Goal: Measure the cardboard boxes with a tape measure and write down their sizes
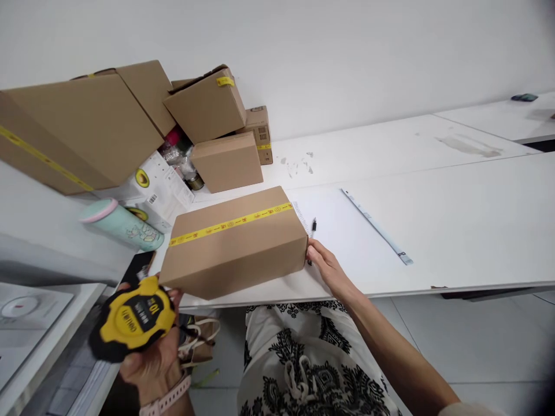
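A brown cardboard box (236, 242) sealed with yellow tape lies on the white table (455, 231) in front of me. My left hand (154, 355) is closed around a yellow and black tape measure (132, 318), held just off the box's near left corner. My right hand (329, 268) rests against the box's right end, fingers bent against the cardboard. A black pen (313, 227) lies on a white sheet of paper (342, 231) just beyond that hand.
Several cardboard boxes (87, 127) are piled at the back left against the wall, with a white carton (158, 190) and a mint-green bottle (121, 225) below them. A long clear ruler (376, 226) lies right of the paper. A lower white surface (39, 323) stands at left.
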The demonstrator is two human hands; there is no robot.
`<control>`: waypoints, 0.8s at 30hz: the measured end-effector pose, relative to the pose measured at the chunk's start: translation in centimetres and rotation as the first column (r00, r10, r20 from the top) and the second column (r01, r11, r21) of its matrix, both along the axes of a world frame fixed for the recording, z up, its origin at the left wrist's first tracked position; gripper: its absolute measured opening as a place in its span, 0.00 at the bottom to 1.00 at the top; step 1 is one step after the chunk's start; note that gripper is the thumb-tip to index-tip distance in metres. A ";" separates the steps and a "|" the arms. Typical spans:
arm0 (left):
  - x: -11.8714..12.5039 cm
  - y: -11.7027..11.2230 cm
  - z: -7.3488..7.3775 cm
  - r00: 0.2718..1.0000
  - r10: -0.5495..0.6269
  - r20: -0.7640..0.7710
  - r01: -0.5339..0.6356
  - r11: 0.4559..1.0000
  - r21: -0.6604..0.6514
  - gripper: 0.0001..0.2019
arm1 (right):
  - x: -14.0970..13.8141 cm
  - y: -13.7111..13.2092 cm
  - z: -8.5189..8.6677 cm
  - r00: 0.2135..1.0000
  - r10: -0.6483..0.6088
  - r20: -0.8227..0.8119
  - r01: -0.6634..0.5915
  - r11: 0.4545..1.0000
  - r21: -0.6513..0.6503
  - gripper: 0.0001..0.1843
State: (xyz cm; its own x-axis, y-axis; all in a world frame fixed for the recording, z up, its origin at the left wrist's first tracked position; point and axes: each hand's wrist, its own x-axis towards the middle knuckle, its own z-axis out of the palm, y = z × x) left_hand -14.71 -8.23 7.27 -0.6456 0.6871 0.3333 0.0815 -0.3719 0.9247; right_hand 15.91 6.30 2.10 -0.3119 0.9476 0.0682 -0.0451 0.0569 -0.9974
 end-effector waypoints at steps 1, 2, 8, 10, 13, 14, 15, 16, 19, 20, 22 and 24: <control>-0.1 0.7 0.1 0.999 -0.007 0.050 0.006 1.000 0.031 0.43 | 0.0 -0.1 0.2 1.000 0.009 0.002 -0.009 0.999 0.031 0.32; -0.2 1.4 0.2 0.995 -0.024 0.094 0.018 0.998 0.062 0.40 | 0.1 -0.1 0.4 1.000 0.006 0.012 -0.006 0.997 0.071 0.32; -1.0 5.5 3.4 0.982 -0.190 -0.009 0.189 0.972 0.137 0.40 | -0.2 1.1 3.5 0.982 -0.175 0.075 0.150 0.955 0.255 0.34; -1.2 7.6 4.5 0.973 -0.225 -0.053 0.230 0.961 0.152 0.39 | -0.9 2.5 4.6 0.969 -0.228 0.096 0.198 0.948 0.249 0.34; -1.4 10.5 5.4 0.965 -0.236 -0.110 0.248 0.962 0.114 0.40 | -2.0 5.2 5.6 0.954 -0.275 0.120 0.246 0.946 0.211 0.33; -1.4 11.3 5.5 0.960 -0.243 -0.135 0.254 0.964 0.072 0.43 | -2.2 6.1 5.8 0.953 -0.278 0.120 0.252 0.948 0.194 0.32; -1.5 12.1 5.6 0.953 -0.251 -0.170 0.259 0.966 0.024 0.45 | -2.4 6.9 5.9 0.957 -0.268 0.114 0.247 0.953 0.174 0.32; -1.5 12.8 5.7 0.941 -0.260 -0.217 0.261 0.965 -0.026 0.48 | -2.5 7.8 6.0 0.964 -0.246 0.102 0.229 0.962 0.149 0.32; -1.5 14.8 6.3 0.876 -0.268 -0.401 0.221 0.962 -0.160 0.52 | -2.0 9.8 5.9 0.987 -0.144 0.072 0.138 0.987 0.081 0.29; -1.4 15.5 6.6 0.844 -0.268 -0.465 0.197 0.961 -0.196 0.52 | -1.6 10.4 5.7 0.987 -0.128 0.092 0.122 0.990 0.072 0.27; -0.9 16.8 7.5 0.769 -0.275 -0.576 0.145 0.954 -0.262 0.51 | -0.7 11.1 5.0 0.958 -0.149 0.245 0.132 0.988 0.085 0.24; -0.2 18.0 8.4 0.690 -0.301 -0.658 0.096 0.940 -0.329 0.49 | 0.3 11.3 4.2 0.828 -0.208 0.520 0.165 0.978 0.128 0.24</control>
State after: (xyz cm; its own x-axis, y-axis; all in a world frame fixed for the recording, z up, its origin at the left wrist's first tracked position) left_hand -14.87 9.79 15.71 -0.1409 0.8943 0.4246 0.6841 -0.2221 0.6948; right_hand 16.19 17.60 6.26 -0.1387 0.9902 0.0166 0.5061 0.0853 -0.8582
